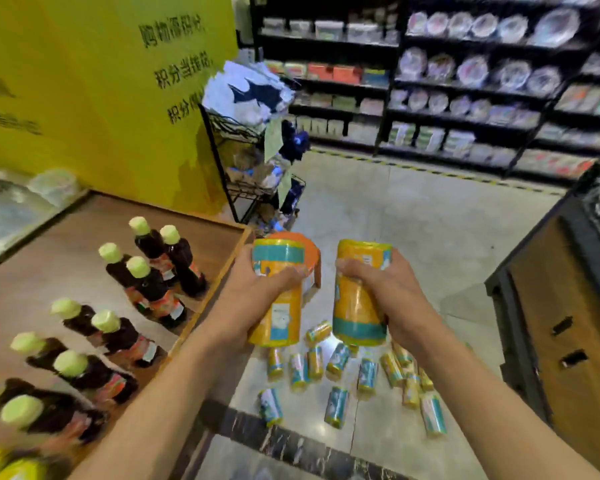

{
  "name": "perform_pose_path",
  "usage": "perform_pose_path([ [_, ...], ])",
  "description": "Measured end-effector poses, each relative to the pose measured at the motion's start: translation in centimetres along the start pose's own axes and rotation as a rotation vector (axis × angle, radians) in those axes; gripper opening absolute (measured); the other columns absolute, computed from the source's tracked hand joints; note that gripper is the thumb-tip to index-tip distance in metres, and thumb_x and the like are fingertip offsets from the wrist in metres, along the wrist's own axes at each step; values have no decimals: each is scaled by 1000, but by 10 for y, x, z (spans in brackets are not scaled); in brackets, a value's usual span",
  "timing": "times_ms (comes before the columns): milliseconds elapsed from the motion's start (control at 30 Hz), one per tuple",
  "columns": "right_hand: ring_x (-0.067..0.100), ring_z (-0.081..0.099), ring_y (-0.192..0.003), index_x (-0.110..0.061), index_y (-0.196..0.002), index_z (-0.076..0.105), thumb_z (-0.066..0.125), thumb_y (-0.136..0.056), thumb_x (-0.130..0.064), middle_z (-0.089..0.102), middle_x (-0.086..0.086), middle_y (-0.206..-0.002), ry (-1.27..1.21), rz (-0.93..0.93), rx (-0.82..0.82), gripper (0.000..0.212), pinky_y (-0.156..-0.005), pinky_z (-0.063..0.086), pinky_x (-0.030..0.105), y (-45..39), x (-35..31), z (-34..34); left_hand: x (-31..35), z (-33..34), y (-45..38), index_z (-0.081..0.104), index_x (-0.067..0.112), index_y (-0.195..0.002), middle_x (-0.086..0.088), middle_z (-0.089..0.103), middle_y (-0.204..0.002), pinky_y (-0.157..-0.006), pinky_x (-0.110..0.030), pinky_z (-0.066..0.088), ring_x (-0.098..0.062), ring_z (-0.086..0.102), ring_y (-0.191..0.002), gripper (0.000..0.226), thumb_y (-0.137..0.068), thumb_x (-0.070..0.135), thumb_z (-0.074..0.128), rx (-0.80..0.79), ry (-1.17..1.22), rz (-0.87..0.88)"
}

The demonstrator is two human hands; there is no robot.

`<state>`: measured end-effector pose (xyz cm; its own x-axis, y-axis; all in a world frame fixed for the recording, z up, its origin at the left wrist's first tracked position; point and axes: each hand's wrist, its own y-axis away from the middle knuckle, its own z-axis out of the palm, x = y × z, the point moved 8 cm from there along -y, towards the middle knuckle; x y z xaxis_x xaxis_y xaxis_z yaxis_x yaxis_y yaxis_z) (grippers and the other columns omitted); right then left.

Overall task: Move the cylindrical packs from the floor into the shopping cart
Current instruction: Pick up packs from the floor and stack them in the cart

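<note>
My left hand [257,289] grips one yellow and teal cylindrical pack [278,306], held nearly upright in front of me. My right hand [381,289] grips a second pack [359,306] of the same kind, a little to the right. Both packs are lifted well above the floor. Several more packs [343,372] lie scattered on the grey tiled floor below my hands. An orange object [309,252] shows just behind the left pack; what it is I cannot tell. No shopping cart is clearly visible.
A wooden display table [66,258] with several dark bottles with green caps [149,244] stands at my left. A black wire rack [253,168] of goods stands ahead by a yellow wall. A dark wooden cabinet [568,323] is at the right. Shelves line the back.
</note>
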<state>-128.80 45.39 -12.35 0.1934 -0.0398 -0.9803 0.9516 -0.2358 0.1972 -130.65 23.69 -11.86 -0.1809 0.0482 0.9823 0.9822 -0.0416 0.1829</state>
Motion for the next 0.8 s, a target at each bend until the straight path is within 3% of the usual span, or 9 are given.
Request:
perform_pose_path([
  [100, 23, 75, -77, -8, -116, 61, 91, -49, -39, 76, 11, -95, 12, -49, -139, 80, -66, 62, 41, 2, -32, 17, 26, -19, 26, 54, 23, -116, -8, 73, -101, -70, -36, 61, -19, 74, -82, 52, -76, 22, 88, 124, 42, 37],
  [167, 29, 76, -82, -6, -115, 64, 93, -57, -35, 76, 17, -98, 39, -51, -260, 70, -72, 64, 49, 5, -46, 34, 37, -32, 48, 53, 22, -115, -5, 72, -98, -68, -35, 60, -16, 73, -79, 48, -79, 23, 85, 227, 35, 53],
  [233, 30, 75, -82, -5, -108, 66, 91, -66, -30, 76, 17, -96, 95, -74, -418, 54, -76, 64, 49, 14, -56, 60, 42, -48, 77, 54, 23, -110, -1, 72, -93, -68, -35, 60, -17, 73, -79, 46, -77, 23, 86, 358, 60, 62],
  [300, 28, 75, -86, -9, -106, 66, 92, -63, -38, 76, 12, -96, 138, -94, -502, 58, -78, 63, 48, 24, -63, 82, 46, -62, 105, 53, 26, -106, 1, 73, -92, -71, -36, 61, -16, 73, -79, 46, -76, 22, 87, 456, 57, 73],
  [367, 24, 74, -81, -11, -104, 66, 90, -71, -29, 75, 9, -93, 160, -104, -663, 45, -73, 63, 45, 50, -68, 118, 47, -83, 153, 51, 29, -104, 11, 74, -83, -65, -26, 59, -5, 72, -71, 46, -76, 23, 87, 612, 61, 90],
  [433, 23, 73, -77, -13, -98, 65, 84, -80, -17, 73, 9, -88, 168, -119, -841, 26, -71, 62, 47, 89, -71, 152, 43, -103, 212, 51, 30, -107, 17, 72, -74, -57, -19, 55, 2, 69, -63, 47, -76, 25, 87, 780, 61, 82],
  [633, 20, 73, -69, -9, -103, 65, 81, -83, -16, 74, 7, -83, 167, -79, -1301, 26, -62, 63, 37, 249, -48, 226, 21, -136, 410, 53, 25, -116, 2, 72, -97, -66, -30, 60, -10, 73, -80, 60, -69, 33, 90, 1240, 35, 7],
  [733, 20, 73, -68, -14, -95, 67, 82, -81, -18, 75, 5, -79, 190, -94, -1481, 20, -64, 63, 39, 337, -29, 246, 13, -133, 508, 53, 25, -111, 0, 72, -95, -69, -33, 60, -12, 73, -81, 57, -70, 31, 91, 1432, 25, 0],
  [800, 25, 75, -74, -11, -100, 68, 87, -73, -26, 77, 8, -85, 224, -83, -1606, 36, -70, 64, 45, 397, -15, 254, 3, -126, 571, 53, 27, -113, -2, 73, -99, -74, -40, 62, -18, 74, -86, 61, -67, 35, 93, 1539, 58, -7],
])
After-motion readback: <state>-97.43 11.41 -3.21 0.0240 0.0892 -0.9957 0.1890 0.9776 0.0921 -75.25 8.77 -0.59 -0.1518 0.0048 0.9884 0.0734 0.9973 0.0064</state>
